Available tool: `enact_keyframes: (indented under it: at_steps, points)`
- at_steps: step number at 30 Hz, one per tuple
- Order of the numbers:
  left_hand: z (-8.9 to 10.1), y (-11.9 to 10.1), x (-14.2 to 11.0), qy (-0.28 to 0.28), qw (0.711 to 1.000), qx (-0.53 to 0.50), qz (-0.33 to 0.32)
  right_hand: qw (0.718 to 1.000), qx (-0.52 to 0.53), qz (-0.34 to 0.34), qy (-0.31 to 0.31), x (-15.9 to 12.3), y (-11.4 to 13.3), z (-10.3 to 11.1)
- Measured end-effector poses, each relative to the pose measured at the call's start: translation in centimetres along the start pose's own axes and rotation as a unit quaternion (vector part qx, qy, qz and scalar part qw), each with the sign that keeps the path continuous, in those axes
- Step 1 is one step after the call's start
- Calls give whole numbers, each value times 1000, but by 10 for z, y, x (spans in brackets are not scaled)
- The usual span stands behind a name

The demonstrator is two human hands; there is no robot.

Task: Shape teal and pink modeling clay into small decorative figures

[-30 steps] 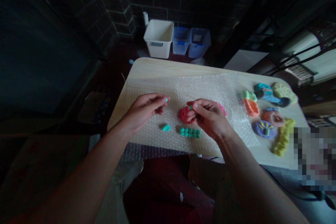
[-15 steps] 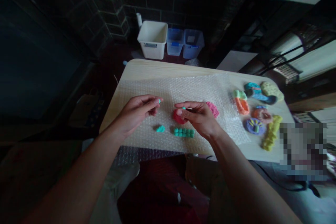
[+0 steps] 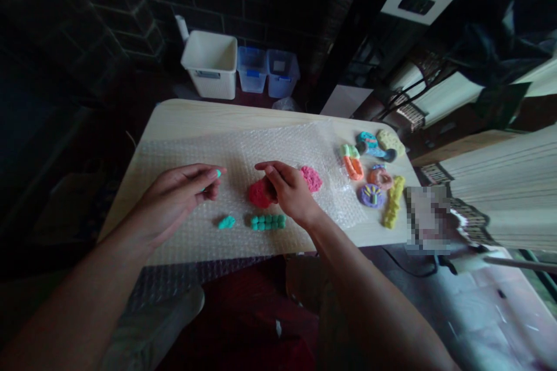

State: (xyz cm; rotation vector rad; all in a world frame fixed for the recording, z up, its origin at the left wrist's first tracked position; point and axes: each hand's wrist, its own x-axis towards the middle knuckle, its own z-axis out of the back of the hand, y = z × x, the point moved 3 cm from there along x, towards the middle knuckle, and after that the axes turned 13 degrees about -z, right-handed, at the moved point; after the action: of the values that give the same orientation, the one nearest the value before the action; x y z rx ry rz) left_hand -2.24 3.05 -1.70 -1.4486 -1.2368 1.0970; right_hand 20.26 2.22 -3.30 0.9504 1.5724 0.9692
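My left hand (image 3: 180, 188) hovers over the bubble wrap (image 3: 243, 151) with its fingers pinched on a tiny teal clay bit (image 3: 217, 173). My right hand (image 3: 289, 191) rests on the wrap, its fingers curled against a red clay piece (image 3: 259, 193) and pressing on it. A pink clay piece (image 3: 311, 178) lies just right of that hand. In front of the hands lie a small teal lump (image 3: 227, 222) and a row of teal clay balls (image 3: 268, 222).
Several finished colourful clay shapes (image 3: 374, 171) lie at the wooden table's (image 3: 174, 116) right end, with a yellow strip (image 3: 394, 202) near the edge. A white bin (image 3: 209, 64) and two blue boxes (image 3: 267, 71) stand on the floor beyond. My knees are under the near edge.
My right hand has come down from a raised pinch onto the red piece on the wrap. The left hand keeps its teal bit. The view has swung to the right.
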Motion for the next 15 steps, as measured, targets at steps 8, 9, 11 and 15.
enact_keyframes:
  at_steps: [8, 9, 11, 15]
  points:
    - [1, 2, 0, -8, 1000, -7, 11, 991, 94, -90, 43, 2, -13, -2]
    - [0, 1, 0, -7, 1000, -8, 11, 991, 95, -89, 41, 1, -11, -2]
    - [-1, 0, -1, -4, 1000, -7, 7, 991, 93, -81, 42, -2, -6, -2]
    - [-2, -2, 0, 12, 1000, -7, -8, 997, 37, -53, 38, -6, 6, -3]
